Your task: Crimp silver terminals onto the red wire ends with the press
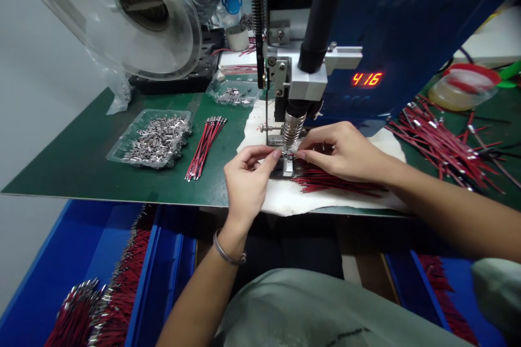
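Note:
My left hand [250,176] is closed in a pinch at the left side of a small metal fixture [288,165], thumb against fingertips. What it holds, if anything, is too small to make out. Across the fixture, my right hand [340,152] pinches a thin red wire [298,155], its end close under the spring-wrapped machine head [293,127]. A bundle of red and black wires [337,183] lies beneath my right hand on a white cloth [285,203].
Left on the green table [73,157] are a tray of metal connectors [157,141] and a wire bundle [205,149]. More wires [448,143] lie at right. The blue machine [378,27] stands behind. Blue bins [150,276] with wires sit below the edge. A clear reel [158,27] hangs upper left.

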